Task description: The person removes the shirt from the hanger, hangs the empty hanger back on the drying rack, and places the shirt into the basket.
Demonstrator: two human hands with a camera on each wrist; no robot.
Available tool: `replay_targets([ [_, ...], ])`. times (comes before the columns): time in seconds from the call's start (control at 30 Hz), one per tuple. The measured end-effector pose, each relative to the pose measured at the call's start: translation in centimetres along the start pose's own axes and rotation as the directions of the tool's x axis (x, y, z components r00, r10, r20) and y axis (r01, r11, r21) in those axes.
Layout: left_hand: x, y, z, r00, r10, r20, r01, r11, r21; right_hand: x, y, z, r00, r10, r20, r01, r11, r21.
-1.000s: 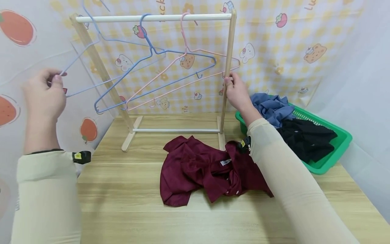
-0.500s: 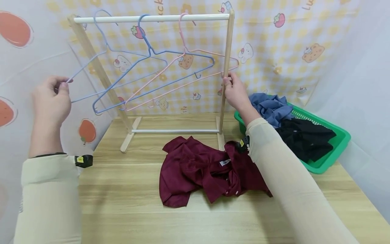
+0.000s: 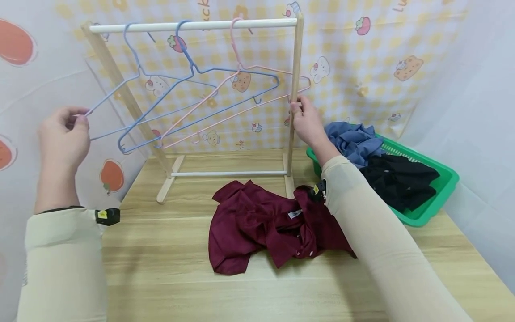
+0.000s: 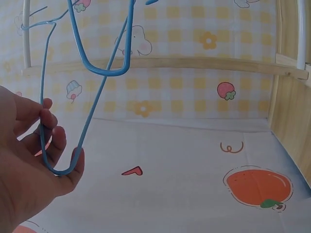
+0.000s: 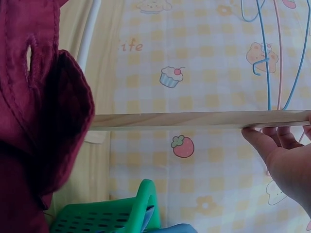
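Observation:
In the head view, my left hand point(image 3: 64, 138) pinches the left end of a light blue hanger point(image 3: 112, 92), whose hook goes over the white top rod point(image 3: 161, 27) of a small rack. Seen from the left wrist, its fingers and thumb point(image 4: 70, 177) curl about the looped wire end. My right hand point(image 3: 309, 123) grips the rack's right wooden post point(image 3: 298, 49); the right wrist view has thumb and fingers against that post too. A darker blue hanger point(image 3: 193, 67) and a pink hanger point(image 3: 240, 66) hang farther right on the rod.
A crumpled maroon shirt point(image 3: 249, 228) with buttons lies on the wooden table point(image 3: 161, 277) in front of the rack. At the right, a green basket point(image 3: 444, 192) contains a blue garment point(image 3: 354, 141) and a black garment point(image 3: 402, 179). A patterned cloth point(image 3: 350, 67) hangs behind.
My left hand has lowered the light blue hanger; its hook came down from above the rod onto it. My right hand has kept its grip on the post. The head view has shifted slightly.

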State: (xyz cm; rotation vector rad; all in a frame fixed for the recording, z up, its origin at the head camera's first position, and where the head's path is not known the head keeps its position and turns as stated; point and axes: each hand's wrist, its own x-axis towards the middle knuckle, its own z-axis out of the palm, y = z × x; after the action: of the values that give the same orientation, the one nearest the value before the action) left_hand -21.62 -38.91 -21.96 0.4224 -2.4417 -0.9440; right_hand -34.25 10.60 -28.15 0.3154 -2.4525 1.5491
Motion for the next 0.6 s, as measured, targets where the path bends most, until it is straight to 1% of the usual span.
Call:
replay_targets([
  [0.13,0.0,-0.2,0.0,1.000,-0.004,0.011,0.004,1.000,0.003,0.0,0.0,0.1,1.000,-0.005,-0.003,0.005,1.000,0.008],
  [0.23,0.0,-0.2,0.2,0.999,-0.027,0.026,0.027,1.000,0.007,0.1,0.0,0.2,1.000,-0.008,-0.008,0.008,1.000,0.012],
  [0.33,0.0,0.0,0.5,0.999,-0.036,0.032,0.036,0.999,0.021,-0.1,0.0,0.1,1.000,0.011,-0.006,-0.011,0.999,0.044],
  [0.4,-0.1,0.3,0.6,0.999,-0.031,0.033,0.030,0.999,0.038,-0.4,-0.1,-0.1,0.999,0.038,0.003,-0.038,0.998,0.059],
  [0.47,-0.3,0.7,0.5,0.999,-0.012,0.032,0.011,0.998,0.057,-0.9,-0.8,-0.6,0.995,0.097,0.029,-0.098,0.994,0.042],
  [0.53,-0.7,1.4,0.3,1.000,0.016,0.018,-0.018,0.995,0.095,-1.8,-1.9,-1.2,0.984,0.169,0.061,-0.170,0.985,0.014],
  [0.6,-1.4,2.4,-0.1,0.998,0.056,0.018,-0.058,0.989,0.134,-3.0,-3.3,-1.9,0.967,0.237,0.097,-0.237,0.971,-0.012],
])
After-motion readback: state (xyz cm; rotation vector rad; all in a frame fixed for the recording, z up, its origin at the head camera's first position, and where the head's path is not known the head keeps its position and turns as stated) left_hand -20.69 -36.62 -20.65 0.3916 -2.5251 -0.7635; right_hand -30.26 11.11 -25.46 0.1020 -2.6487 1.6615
